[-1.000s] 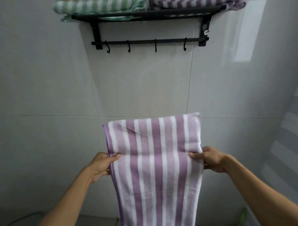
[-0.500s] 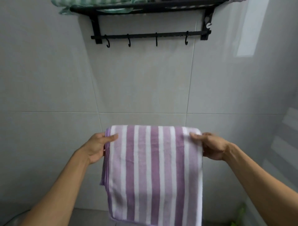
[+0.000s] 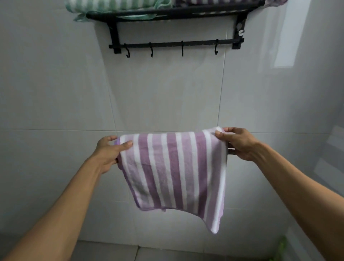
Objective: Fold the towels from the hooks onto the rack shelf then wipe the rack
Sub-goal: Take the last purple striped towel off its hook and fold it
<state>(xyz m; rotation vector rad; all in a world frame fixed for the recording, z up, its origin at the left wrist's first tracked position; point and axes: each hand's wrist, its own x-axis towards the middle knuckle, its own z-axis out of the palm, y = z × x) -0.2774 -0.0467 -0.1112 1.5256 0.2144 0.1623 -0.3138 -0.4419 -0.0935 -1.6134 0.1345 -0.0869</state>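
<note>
Soft even daylight, pale window reflection on glossy wall tiles [image 3: 286,37] upper right, wide-angle bending at edges, slightly soft focus

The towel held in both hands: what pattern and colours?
Purple and white stripes on the towel, running top to bottom; the head view shows it clearly.

A black rack shelf [image 3: 175,13] was fixed to the tiled wall [image 3: 55,83], well above the fingers. On it lay 2 folded towels, side by side: a green striped towel [image 3: 111,4] above the left fingers, 1 corner drooping over the shelf's front rail, and a purple striped towel [image 3: 223,2] above the right fingers. Below the shelf ran a black bar [image 3: 175,44] carrying 4 bare hooks [image 3: 127,53].
</note>
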